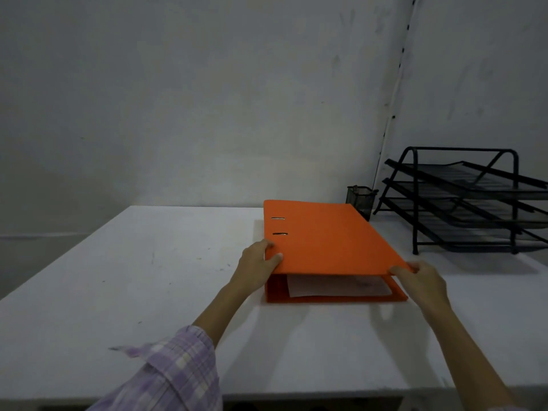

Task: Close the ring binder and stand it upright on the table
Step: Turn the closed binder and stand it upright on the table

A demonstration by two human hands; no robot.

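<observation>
An orange ring binder (323, 238) lies flat on the white table (148, 277), its top cover nearly down, with a gap at the near edge where white paper (338, 286) shows inside. My left hand (258, 262) grips the cover's near left corner, thumb on top. At the near right corner, my right hand (421, 280) holds the cover's edge with the fingers curled over it.
A black three-tier wire letter tray (462, 203) stands at the back right, close to the binder. A small black mesh pen cup (360, 200) sits just behind the binder. A grey wall runs along the table's far edge. The table's near edge is below my forearms.
</observation>
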